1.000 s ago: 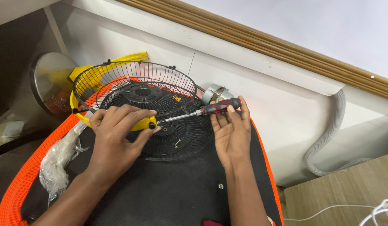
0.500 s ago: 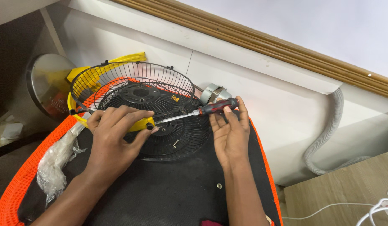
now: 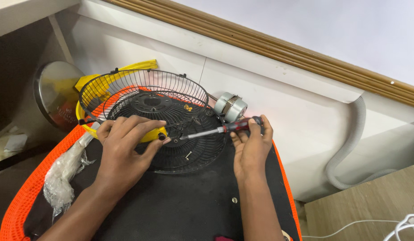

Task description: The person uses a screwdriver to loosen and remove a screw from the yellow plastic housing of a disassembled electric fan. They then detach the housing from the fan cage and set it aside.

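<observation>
Black fan grille near wall, hands crowding screwdriver

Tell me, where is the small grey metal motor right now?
The small grey metal motor sits against the white wall, just behind the black fan grille and above the right hand.

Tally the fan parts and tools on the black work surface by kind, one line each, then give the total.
Black wire fan guards: 2, the domed wire guard and the flat plastic grille
Yellow plastic fan body: 1
Silver metal fan motor: 1
Red-and-black-handled screwdriver: 1
Crumpled clear plastic bag: 1
Total: 6
</observation>
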